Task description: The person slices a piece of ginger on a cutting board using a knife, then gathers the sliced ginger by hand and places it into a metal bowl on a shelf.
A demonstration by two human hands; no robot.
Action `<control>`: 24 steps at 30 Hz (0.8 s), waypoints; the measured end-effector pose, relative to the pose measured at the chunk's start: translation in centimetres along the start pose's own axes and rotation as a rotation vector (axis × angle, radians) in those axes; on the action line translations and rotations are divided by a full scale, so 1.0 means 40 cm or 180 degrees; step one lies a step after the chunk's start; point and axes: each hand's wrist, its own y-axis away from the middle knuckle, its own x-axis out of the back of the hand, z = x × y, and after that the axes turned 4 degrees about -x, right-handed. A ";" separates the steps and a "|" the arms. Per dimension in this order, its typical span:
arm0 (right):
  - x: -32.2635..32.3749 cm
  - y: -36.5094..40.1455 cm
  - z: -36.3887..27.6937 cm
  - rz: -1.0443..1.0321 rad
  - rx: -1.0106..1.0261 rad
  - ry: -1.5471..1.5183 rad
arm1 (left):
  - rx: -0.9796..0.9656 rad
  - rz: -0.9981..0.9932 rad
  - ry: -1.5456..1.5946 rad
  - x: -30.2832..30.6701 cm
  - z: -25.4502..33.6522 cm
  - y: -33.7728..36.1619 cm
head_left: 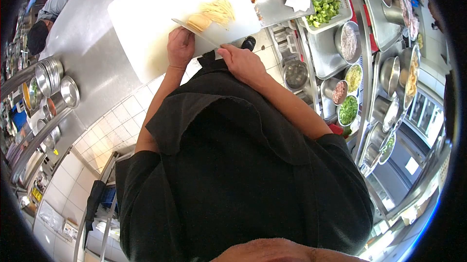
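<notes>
The right hand grips the knife; the curled left hand, its hold unclear, should guide even cuts with tucked fingertips.

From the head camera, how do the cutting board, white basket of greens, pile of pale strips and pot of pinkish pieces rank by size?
1. Cutting board
2. White basket
Pile of pale strips and pot: smaller, too alike to rank.

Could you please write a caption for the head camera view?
Head view: the right hand holds a knife beside pale sliced food on a white board, the left hand close by.
</notes>
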 end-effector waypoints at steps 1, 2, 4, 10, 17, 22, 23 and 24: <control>0.000 -0.001 -0.001 -0.0008 -0.0023 0.0010 | -0.0007 0.0011 0.0004 0.000 0.003 -0.002; -0.002 -0.002 -0.002 0.0008 -0.0023 0.0003 | -0.0014 0.0022 0.0008 -0.001 0.005 -0.004; -0.006 -0.006 -0.002 0.0041 -0.0021 -0.0008 | -0.0002 0.0023 0.0027 0.000 0.010 -0.007; -0.040 -0.059 0.009 0.0022 0.0176 -0.0197 | 0.0131 -0.0033 0.0047 0.002 0.013 -0.004; -0.066 -0.096 -0.003 -0.0029 -0.0044 -0.0132 | -0.0015 -0.0052 0.0052 0.007 0.017 -0.016; -0.063 -0.138 0.008 -0.0162 -0.0022 -0.0399 | 0.0046 0.0048 -0.0031 -0.004 0.006 -0.008; -0.062 -0.150 0.026 -0.0174 0.0040 -0.0511 | 0.0091 0.0031 -0.0040 -0.008 0.005 -0.005; -0.054 -0.157 0.032 -0.0203 0.0105 -0.0625 | 0.0085 0.0041 0.0009 -0.009 0.007 -0.006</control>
